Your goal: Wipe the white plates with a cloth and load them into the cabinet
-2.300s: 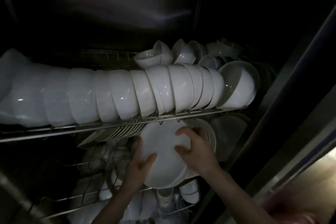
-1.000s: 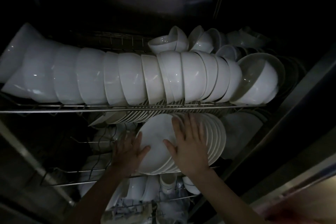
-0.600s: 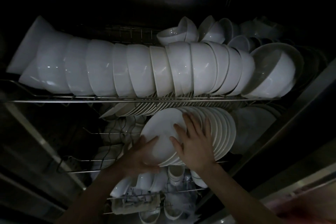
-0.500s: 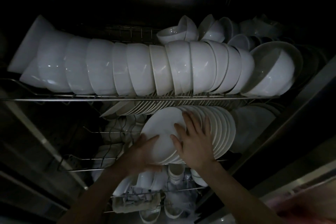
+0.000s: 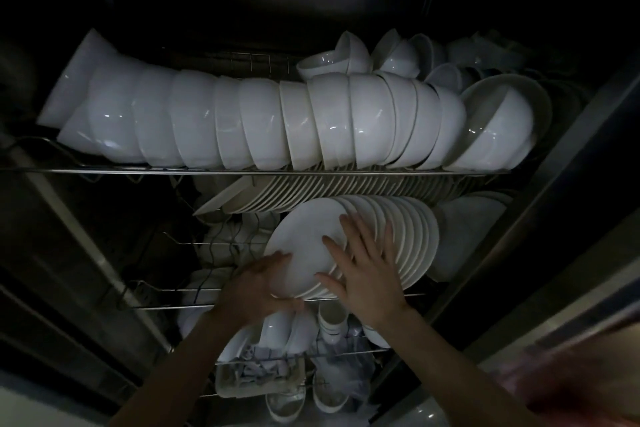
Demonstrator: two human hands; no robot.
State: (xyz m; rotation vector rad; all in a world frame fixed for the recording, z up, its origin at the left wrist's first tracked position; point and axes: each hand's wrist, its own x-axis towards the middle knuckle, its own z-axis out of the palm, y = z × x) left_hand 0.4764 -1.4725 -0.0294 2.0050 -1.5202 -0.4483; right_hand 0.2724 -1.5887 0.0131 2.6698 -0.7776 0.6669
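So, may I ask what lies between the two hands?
The front white plate, in the head view; the left hand holds its edge, the right hand rests on it.

Overall: dim and underexposed; the cabinet sinks to near black across the top and left of the frame.
Brightest area: lower right corner, a washed-out, blurred pinkish patch.
Highlights: small glints on the bowls; the plates read grey-white.
Blur: the left hand smears softly; the right hand is crisper.
Distortion: the wide-angle view splays the cabinet sides outward.
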